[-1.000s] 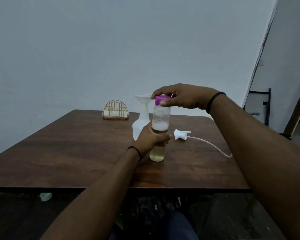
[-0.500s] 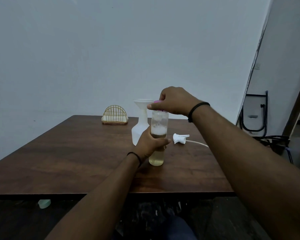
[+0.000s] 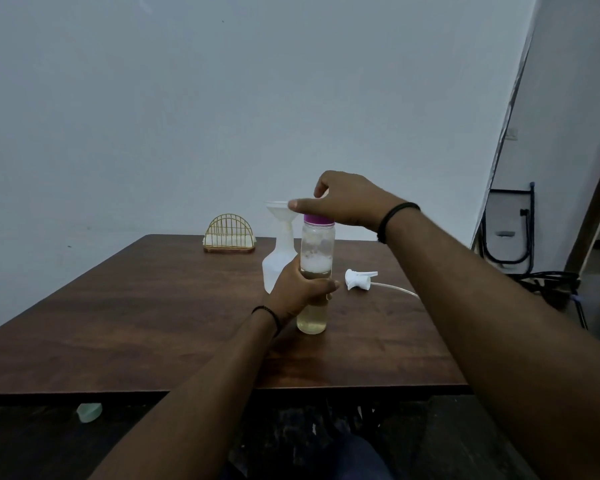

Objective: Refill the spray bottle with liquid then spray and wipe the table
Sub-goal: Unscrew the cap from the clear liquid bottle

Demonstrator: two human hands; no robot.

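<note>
The clear bottle (image 3: 315, 278), partly filled with pale yellow liquid under foam, is stood upright near the table's (image 3: 136, 323) middle. It is clasped around the midsection by the left hand (image 3: 297, 289), evidently so that it does not turn or tip. The purple cap (image 3: 318, 220) is covered by the right hand (image 3: 343, 202), palm down with fingers extended; whether the cap is gripped cannot be told. Just behind, the white spray bottle (image 3: 278, 265) is stood with a funnel (image 3: 280, 211) seated in its neck, ready for filling. The trigger head (image 3: 359, 278) with its tube is laid to the right. A wire holder (image 3: 228, 233) is set at the far edge.
</note>
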